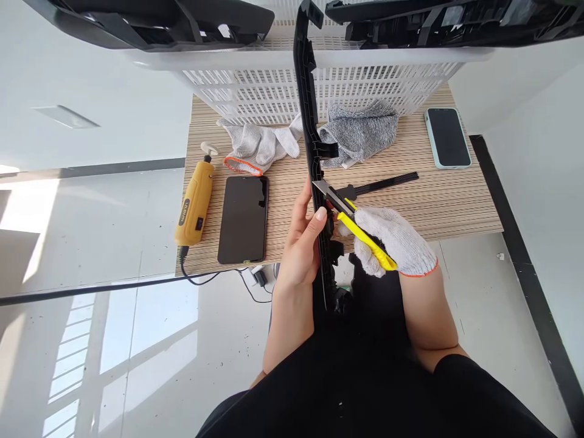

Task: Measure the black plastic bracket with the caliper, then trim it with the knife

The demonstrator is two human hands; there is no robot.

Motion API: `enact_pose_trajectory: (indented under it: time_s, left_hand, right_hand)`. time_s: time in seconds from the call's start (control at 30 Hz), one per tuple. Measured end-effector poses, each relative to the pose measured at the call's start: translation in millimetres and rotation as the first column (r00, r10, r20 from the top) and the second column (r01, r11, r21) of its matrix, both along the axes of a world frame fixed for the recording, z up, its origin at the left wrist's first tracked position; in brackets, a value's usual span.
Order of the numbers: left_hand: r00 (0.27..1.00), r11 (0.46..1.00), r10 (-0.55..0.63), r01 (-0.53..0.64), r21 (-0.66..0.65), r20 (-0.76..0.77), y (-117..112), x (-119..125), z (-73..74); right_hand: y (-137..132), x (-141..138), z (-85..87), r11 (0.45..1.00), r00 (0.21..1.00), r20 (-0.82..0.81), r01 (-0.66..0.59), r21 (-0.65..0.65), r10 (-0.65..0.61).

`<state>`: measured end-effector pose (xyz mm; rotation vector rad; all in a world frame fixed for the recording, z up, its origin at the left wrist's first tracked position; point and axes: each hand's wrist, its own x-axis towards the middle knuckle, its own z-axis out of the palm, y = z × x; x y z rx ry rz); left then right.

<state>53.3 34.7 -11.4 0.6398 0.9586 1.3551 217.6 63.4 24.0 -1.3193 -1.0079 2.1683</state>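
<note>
My bare left hand (303, 246) is closed around a long black plastic trim piece (308, 109), held lengthwise in front of me. Its far end reaches over the basket's rim, and its near end hangs above my lap. A white knitted glove with an orange cuff covers my right hand (387, 237), which grips a yellow utility knife (365, 237). The knife's blade is out, and its tip lies at the trim piece's edge, just beyond my left thumb. Whether the blade cuts into the plastic, I cannot tell. Behind the knife, a thin black strip (387, 182) rests on the table.
A white plastic basket (255, 91) holding large black plastic parts (219, 24) stands at the table's (460, 207) back. Around lie a corded yellow rotary tool (195, 201), a dark phone (243, 219), a white glove (260, 146), grey cloth (362, 131) and a pale-cased phone (448, 139).
</note>
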Motion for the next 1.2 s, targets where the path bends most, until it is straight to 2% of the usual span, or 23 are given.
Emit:
enact_pose_trajectory:
  time_s: [0.17,0.33,0.5,0.77,0.97,1.1,1.2]
  left_hand:
    - [0.997,0.999,0.039,-0.039,0.005,-0.063,0,0,0.4]
    - [0.993,0.998,0.06,-0.058,0.027,-0.097,0,0,1.5]
    - [0.996,0.997,0.07,-0.068,0.038,-0.055,1,0,0.5]
    - [0.996,0.999,0.053,-0.052,0.017,-0.067,1,-1,1.4]
    - [0.995,0.996,0.076,-0.072,0.052,-0.064,1,-1,1.2]
    - [1.0,0.998,0.028,-0.028,0.054,-0.001,1,-1,-2.1]
    - [0.998,0.999,-0.023,0.02,0.046,0.064,1,-2,-4.1]
  right_hand:
    - [-4,-5,-2.8,0.998,0.998,-0.054,0.02,-0.066,-0.024]
    - [-9,-12,0.6,0.999,0.997,-0.055,0.047,-0.015,-0.048]
    - [-13,-18,5.1,0.996,0.997,-0.025,0.078,0.031,-0.077]
    - [-14,-21,3.1,0.995,0.994,-0.027,0.102,0.02,-0.102]
    - [-11,-19,1.1,0.996,0.995,-0.049,0.085,0.014,-0.085]
    - [-9,-16,-0.4,0.992,0.99,-0.064,0.125,0.019,-0.123]
    - [-9,-15,0.7,0.975,0.98,-0.069,0.193,0.108,-0.186]
